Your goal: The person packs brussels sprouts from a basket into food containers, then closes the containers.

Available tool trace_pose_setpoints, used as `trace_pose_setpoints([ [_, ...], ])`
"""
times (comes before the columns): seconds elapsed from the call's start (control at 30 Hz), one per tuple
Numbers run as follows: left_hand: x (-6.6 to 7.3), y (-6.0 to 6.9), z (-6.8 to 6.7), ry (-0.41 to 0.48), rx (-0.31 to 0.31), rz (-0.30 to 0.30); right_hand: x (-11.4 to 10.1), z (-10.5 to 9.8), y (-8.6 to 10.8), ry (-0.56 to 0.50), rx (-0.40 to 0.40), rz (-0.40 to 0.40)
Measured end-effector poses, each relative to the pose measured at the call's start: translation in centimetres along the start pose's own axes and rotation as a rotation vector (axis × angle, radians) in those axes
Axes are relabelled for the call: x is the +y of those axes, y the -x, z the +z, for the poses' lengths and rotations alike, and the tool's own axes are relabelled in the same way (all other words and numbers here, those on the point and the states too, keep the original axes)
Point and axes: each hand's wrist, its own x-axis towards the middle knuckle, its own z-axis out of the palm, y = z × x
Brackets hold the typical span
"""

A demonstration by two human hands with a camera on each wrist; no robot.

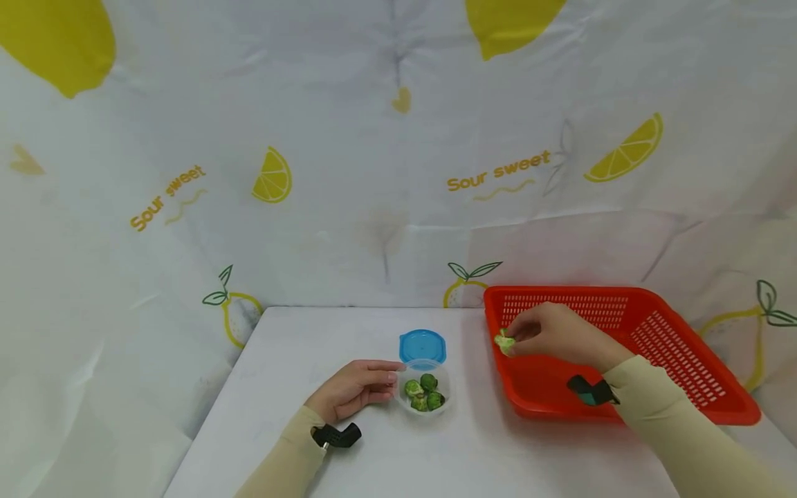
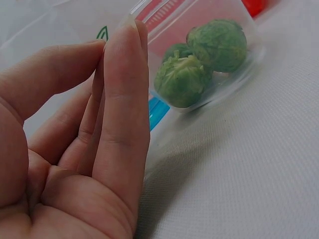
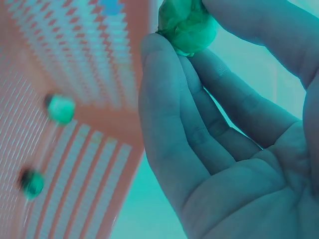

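My right hand (image 1: 557,335) pinches a Brussels sprout (image 1: 505,342) between thumb and fingertips, above the left side of a red basket (image 1: 517,398). The right wrist view shows that sprout (image 3: 188,27) at the fingertips, with two blurred sprouts lying inside the basket (image 3: 124,119). My left hand (image 1: 361,387) lies beside a small clear container (image 1: 445,395), its fairly straight fingertips at the container's left wall. Several green sprouts (image 1: 428,382) sit in the container. Up close in the left wrist view, the left fingers (image 2: 122,99) partly hide the container (image 2: 249,47).
A blue lid (image 1: 423,346) lies flat just behind the container. Both stand on a white-covered table (image 1: 386,456), left of the basket. Behind the table hangs a white cloth (image 1: 349,228) printed with lemons.
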Motion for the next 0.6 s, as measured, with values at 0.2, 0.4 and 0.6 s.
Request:
trace_pose_setpoints([
  [0.2, 0.0, 0.0, 0.0, -0.009, -0.005, 0.009, -3.1, 2.6, -1.6, -0.051, -0.02, -0.05],
  [0.4, 0.0, -0.1, 0.0, -0.009, -0.001, 0.017, -5.2, 5.3, -3.3, -0.065, -0.052, -0.105],
  [0.6, 0.0, -0.2, 0.0, -0.013, -0.01, 0.024, -6.3, 8.1, -4.0, -0.082, -0.09, -0.151],
])
